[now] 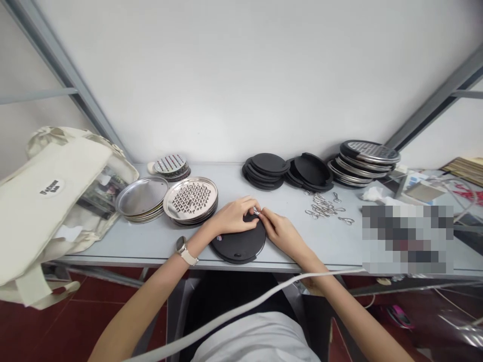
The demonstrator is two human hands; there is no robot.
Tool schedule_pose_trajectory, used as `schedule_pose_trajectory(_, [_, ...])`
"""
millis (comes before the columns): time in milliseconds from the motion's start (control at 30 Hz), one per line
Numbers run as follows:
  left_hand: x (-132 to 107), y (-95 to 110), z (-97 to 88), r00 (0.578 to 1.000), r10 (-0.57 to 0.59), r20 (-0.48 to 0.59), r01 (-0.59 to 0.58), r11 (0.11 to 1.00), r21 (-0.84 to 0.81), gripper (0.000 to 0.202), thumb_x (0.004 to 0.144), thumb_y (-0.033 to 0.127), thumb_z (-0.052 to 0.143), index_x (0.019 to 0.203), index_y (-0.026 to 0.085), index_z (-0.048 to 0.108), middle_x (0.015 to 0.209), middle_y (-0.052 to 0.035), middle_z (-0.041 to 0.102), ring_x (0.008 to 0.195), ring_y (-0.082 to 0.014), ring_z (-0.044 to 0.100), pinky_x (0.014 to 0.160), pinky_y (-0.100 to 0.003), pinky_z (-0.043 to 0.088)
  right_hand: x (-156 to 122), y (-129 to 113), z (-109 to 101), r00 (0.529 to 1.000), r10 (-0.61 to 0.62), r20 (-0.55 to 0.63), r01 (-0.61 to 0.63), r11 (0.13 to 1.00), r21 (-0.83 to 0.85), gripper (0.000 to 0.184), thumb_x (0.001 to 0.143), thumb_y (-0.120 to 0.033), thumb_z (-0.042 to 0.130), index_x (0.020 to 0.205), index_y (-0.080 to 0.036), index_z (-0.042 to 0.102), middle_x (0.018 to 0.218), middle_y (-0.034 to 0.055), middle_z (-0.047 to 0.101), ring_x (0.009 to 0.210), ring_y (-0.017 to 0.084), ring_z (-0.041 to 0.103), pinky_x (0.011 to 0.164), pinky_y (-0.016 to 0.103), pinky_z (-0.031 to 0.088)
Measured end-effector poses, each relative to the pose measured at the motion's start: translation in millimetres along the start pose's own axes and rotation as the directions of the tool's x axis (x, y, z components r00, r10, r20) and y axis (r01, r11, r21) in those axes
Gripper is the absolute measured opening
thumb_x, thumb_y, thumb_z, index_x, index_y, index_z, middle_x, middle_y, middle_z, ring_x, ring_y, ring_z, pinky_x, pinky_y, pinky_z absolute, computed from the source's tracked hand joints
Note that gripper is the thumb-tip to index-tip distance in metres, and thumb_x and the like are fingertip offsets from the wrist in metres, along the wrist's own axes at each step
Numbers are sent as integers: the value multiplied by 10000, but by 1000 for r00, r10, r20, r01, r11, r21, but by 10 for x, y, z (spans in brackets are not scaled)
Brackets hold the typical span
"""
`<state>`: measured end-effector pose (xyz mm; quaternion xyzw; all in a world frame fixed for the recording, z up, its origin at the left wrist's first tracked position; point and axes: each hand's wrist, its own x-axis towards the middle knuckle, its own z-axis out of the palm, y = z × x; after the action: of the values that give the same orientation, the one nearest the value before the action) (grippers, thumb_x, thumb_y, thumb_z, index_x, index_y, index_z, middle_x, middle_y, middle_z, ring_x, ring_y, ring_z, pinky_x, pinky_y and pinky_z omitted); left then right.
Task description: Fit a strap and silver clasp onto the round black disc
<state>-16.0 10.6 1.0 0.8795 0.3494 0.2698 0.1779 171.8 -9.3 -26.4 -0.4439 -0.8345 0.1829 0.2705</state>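
A black round plastic base (pixel 238 246) lies near the front edge of the table. Over its far side, the fingertips of my left hand (pixel 236 217) and my right hand (pixel 281 232) meet, both closed in a pinch on a small shiny metal wire clip (pixel 257 211). My left wrist and forearm cross the left side of the base. Farther right lie several loose wire clips (pixel 323 207). To the left of my left hand is a stack topped by a round metal grater plate (pixel 191 199); plain round metal plates (pixel 142 196) are piled beside it.
Stacked black round pieces (pixel 268 166) and black rimmed bases (pixel 312 171) stand at the back. Assembled round graters (pixel 369 152) form a taller stack at right. A cream bag (pixel 41 196) occupies the left end. A white cable (pixel 241 306) crosses in front of my body.
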Motion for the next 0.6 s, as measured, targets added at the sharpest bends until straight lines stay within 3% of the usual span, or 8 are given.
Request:
schedule_pose_trajectory(233, [-14, 25, -14, 999, 4, -38, -3, 1000, 22, 141, 788, 195, 568, 928, 199, 583, 976, -19, 519, 886, -148, 535, 795, -254, 441, -38, 19, -32, 1000, -8, 22, 8, 1000, 20, 207, 969, -275, 300, 828, -231, 444, 699, 8, 568, 610, 164, 538, 594, 242, 362])
schedule_pose_trajectory(600, [5, -6, -4, 999, 34, -27, -35, 998, -47, 195, 778, 159, 578, 968, 188, 612, 844, 4, 598, 718, -116, 536, 743, -245, 438, -53, 29, -14, 1000, -11, 27, 12, 999, -32, 219, 970, -275, 294, 896, -211, 490, 752, 35, 613, 652, 171, 571, 633, 254, 391])
